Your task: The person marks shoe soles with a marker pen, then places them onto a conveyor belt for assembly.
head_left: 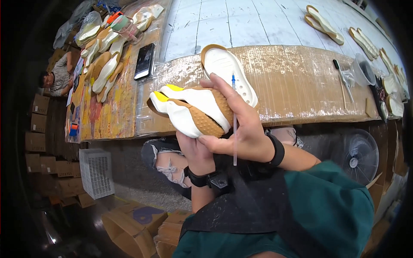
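I hold a pair of shoe soles, white and brown with yellow patches and a bumpy brown surface, above my lap at the table's near edge. My right hand wraps round their right end, fingers on top and thumb on the near side. A thin clear-barrelled pen with a blue tip stands along that hand, tip pointing away from me. From below, my left hand supports the soles; most of its fingers are hidden beneath them. Just beyond, a white sole with a brown edge lies on the cardboard, inner side up.
Cardboard covers the near tabletop. A phone, piled soles and a jar lie left. A brush, a plastic cup and more soles are right. Below stand a fan and white crate. Another person sits far left.
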`<state>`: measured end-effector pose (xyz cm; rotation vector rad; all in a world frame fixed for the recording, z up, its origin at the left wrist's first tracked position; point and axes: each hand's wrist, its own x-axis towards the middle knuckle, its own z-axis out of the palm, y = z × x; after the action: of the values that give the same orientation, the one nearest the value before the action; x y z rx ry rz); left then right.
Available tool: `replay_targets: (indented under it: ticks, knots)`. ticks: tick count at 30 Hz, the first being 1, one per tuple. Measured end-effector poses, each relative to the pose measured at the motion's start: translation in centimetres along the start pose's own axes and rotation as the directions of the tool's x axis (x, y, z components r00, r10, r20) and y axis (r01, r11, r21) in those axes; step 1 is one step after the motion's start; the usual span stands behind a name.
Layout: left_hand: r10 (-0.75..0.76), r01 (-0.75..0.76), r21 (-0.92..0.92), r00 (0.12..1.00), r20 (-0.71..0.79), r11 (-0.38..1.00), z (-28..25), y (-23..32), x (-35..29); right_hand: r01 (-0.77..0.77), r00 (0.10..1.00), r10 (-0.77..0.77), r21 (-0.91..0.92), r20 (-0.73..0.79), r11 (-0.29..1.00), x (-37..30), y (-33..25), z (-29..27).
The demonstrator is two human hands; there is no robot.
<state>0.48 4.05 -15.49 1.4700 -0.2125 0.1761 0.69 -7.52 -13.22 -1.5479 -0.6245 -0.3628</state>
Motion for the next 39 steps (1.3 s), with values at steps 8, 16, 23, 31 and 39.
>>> replay_targets:
  ticks: [8,16,23,31,39]
  knots:
    - [-0.225,0.142,-0.801,0.974,0.009,0.581,-3.2,-2.7,-0.8,-0.180,0.952,0.070,0.362,0.297,0.914,-1.5,0.0,-2.2]
    - [-0.166,0.254,-0.761,0.967,0.193,0.596,-3.1,-1.6,-0.9,-0.326,0.900,0.226,0.231,0.374,0.917,-2.8,0.3,-3.4]
    - [-0.280,0.415,-0.690,0.910,0.306,0.593,-1.8,-1.7,-2.0,-0.225,0.965,0.184,0.235,0.185,0.946,-0.2,-1.1,-2.7]
    - [-0.249,0.328,-0.388,0.938,0.240,0.861,-1.0,-1.7,-2.1,-0.388,0.915,0.365,0.130,0.171,0.913,0.3,-1.9,-3.3]
    - [-0.426,0.431,-0.444,0.897,0.117,0.786,0.2,-1.3,-0.3,-0.280,0.958,0.287,0.150,-0.024,0.948,-0.5,1.3,-3.3]
